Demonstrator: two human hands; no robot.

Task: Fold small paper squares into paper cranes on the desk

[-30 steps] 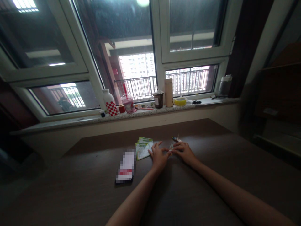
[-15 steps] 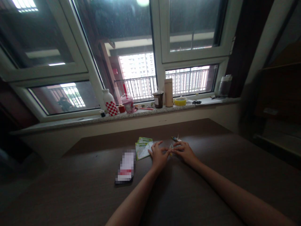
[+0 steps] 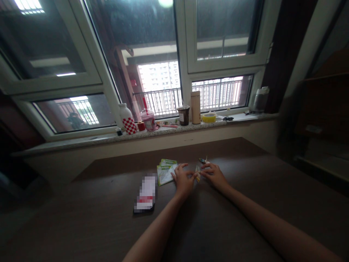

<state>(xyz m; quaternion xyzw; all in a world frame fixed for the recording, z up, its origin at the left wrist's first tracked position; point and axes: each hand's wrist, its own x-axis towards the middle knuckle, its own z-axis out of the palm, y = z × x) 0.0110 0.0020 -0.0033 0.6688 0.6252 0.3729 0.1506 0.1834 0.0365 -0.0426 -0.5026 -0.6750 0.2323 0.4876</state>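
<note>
A small crumpled piece (image 3: 198, 174), clear with yellow, perhaps a wrapper, is pinched between the thumb and a finger of my left hand (image 3: 184, 181). Just right of it is my right hand (image 3: 216, 177), its thumb and fingertips drawn together close to the piece; what they hold, if anything, is too small to make out. Beyond the right fingers lies a small dark, coloured packet (image 3: 202, 160), partly hidden by that hand. Green-and-white packets (image 3: 165, 174) lie overlapping beside my left hand. A phone-shaped object (image 3: 146, 193) with a blurred-out face rests nearer me on the left.
The brown table (image 3: 89, 203) ends before a stone windowsill (image 3: 160, 130). On the sill stand a checkered bottle (image 3: 128, 120), a pink drink cup (image 3: 148, 119), a dark drink cup (image 3: 183, 115), a tan flask (image 3: 195, 108), yellow tape (image 3: 209, 118) and a clear jar (image 3: 261, 100).
My right fingertips have drawn slightly right, away from the small piece, so more of it shows. My left hand keeps its pinch on it and has barely moved.
</note>
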